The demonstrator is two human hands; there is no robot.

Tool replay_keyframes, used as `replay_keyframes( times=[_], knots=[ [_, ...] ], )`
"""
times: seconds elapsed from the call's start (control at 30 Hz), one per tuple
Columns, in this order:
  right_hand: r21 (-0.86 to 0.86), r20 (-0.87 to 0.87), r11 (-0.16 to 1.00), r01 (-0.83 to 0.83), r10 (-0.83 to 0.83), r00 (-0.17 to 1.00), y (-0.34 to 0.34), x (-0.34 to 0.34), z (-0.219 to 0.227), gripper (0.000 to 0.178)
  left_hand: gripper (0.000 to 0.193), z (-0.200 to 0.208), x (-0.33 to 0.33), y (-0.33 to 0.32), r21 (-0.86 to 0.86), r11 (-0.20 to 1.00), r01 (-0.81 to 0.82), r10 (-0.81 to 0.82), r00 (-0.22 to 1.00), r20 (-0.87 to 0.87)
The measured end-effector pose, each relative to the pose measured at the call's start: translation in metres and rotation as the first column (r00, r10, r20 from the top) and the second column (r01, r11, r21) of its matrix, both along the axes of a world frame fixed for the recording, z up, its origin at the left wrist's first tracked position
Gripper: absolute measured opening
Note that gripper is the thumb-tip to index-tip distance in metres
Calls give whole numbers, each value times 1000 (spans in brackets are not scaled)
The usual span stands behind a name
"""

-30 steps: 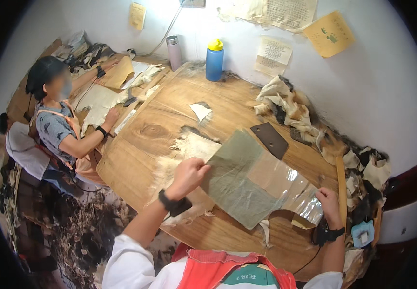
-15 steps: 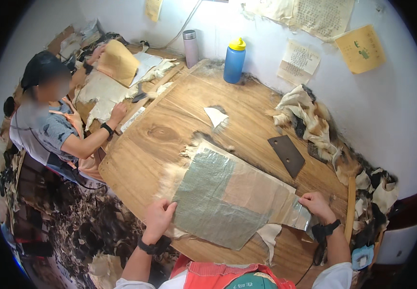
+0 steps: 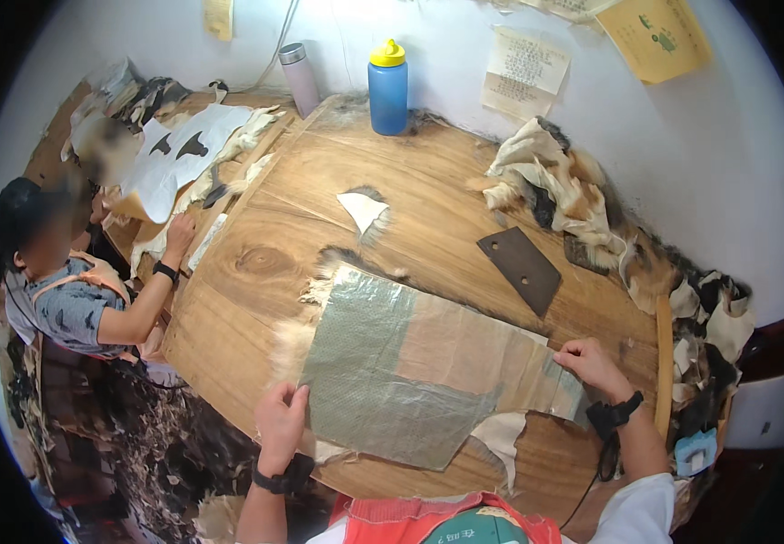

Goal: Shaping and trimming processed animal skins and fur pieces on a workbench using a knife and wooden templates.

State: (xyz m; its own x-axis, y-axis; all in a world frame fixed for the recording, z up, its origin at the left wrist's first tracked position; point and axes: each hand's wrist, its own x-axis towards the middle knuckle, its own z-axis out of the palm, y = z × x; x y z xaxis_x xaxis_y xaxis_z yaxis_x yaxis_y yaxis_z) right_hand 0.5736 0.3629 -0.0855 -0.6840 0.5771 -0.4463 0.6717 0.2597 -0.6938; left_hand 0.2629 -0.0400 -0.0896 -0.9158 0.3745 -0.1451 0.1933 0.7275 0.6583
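Observation:
A large flat pattern sheet [image 3: 437,363], patched in green, tan and clear film with a shiny surface, lies over a pale fur pelt [image 3: 294,343]. Most of the pelt is hidden; fur shows past the sheet's left and upper edges. My left hand [image 3: 281,422] pinches the lower left edge of the sheet between thumb and fingers. At the narrow right end, my right hand [image 3: 596,367] grips the upper corner the same way. From beneath the sheet's lower edge a white strip of hide [image 3: 503,444] sticks out.
A dark plate with two holes [image 3: 521,269] and a small fur scrap [image 3: 363,211] lie beyond the sheet. Fur pieces [image 3: 546,177] pile along the wall. A blue bottle [image 3: 388,95] and a pink flask [image 3: 300,82] stand at the back. At left, a co-worker [image 3: 93,290] handles paper [image 3: 179,150].
My view has shifted, so the table sits further left. Both hands keep hold of the sheet's edges. The co-worker has swung the tan paper leftward, baring a white sheet with dark shapes.

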Motion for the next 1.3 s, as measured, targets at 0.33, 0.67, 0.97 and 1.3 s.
replay_keyframes(
  times=[0.33, 0.67, 0.97, 1.3],
  knots=[
    [415, 46, 908, -55, 39, 998, 35, -15, 57, 23, 29, 4, -2, 6, -51, 999, 15, -16, 999, -31],
    [546, 186, 791, -276, 207, 961, 23, -134, -9, 95, 26, -3, -4, 0, 30, 1000, 1, 1, 998, -55],
    [621, 104, 762, -182, 151, 983, 33, -141, -20, 79, 26, 1, 0, 0, 26, 996, -87, 87, 996, 17],
    [792, 124, 558, -248, 251, 960, 47, -144, -10, 75, 28, -5, 0, 3, 16, 998, -69, 69, 997, -37]
  ],
)
